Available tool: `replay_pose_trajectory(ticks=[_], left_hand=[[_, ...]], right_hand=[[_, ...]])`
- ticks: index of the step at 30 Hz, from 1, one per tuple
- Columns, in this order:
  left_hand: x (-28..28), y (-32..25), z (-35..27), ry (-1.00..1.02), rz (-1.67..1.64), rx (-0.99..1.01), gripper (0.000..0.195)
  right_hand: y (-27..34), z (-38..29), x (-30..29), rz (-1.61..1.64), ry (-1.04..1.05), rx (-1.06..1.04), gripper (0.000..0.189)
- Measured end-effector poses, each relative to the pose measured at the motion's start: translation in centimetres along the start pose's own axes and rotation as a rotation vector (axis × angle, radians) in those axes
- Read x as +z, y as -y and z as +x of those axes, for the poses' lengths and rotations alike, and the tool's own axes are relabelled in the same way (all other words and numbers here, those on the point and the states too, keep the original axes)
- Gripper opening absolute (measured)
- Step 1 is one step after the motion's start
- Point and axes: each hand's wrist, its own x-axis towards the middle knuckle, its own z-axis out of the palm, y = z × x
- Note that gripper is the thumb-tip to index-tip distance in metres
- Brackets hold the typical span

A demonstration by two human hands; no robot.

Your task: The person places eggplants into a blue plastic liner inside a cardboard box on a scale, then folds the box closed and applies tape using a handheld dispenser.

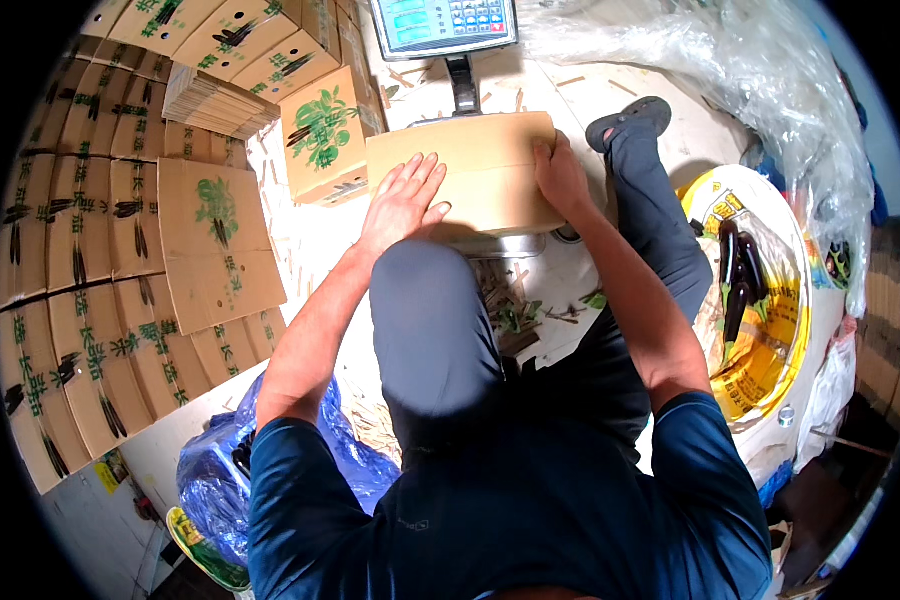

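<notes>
A plain cardboard box (472,176) sits on the metal platform of an electronic scale (506,246) before my knees. My left hand (409,199) lies flat on the box's near left part, fingers extended and slightly apart. At the right end, my right hand (562,176) grips the edge, thumb on top and fingers down the side, partly hidden. The box's top appears closed, so its inside is hidden. Beyond it rises the scale's post with a lit display and keypad (444,26).
Printed cartons (82,217) are stacked at left, beside flattened cardboard (217,105). Several eggplants (742,270) lie in a yellow-and-white sack (784,337) at right. Clear plastic sheeting (780,97) is bunched at upper right. Blue plastic (214,480) lies at lower left; scraps litter the floor.
</notes>
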Motion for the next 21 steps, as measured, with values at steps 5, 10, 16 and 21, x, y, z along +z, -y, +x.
replay_pose_trajectory(ticks=[5,10,16,21], left_hand=[[0.1,0.2,0.1,0.027,0.054,-0.004,0.070],[0.2,-0.5,1.1,0.025,0.105,0.009,0.076],[-1.0,-1.2,1.7,0.047,0.078,0.032,0.071],[-0.5,-1.3,2.2,0.089,0.074,0.036,0.070]], right_hand=[[-0.2,0.4,0.6,0.123,0.013,-0.056,0.051],[-1.4,1.9,0.4,0.066,0.063,0.090,0.064],[-0.4,2.8,-1.2,0.016,0.184,0.161,0.076],[0.6,2.9,-1.5,-0.018,0.217,0.212,0.075]])
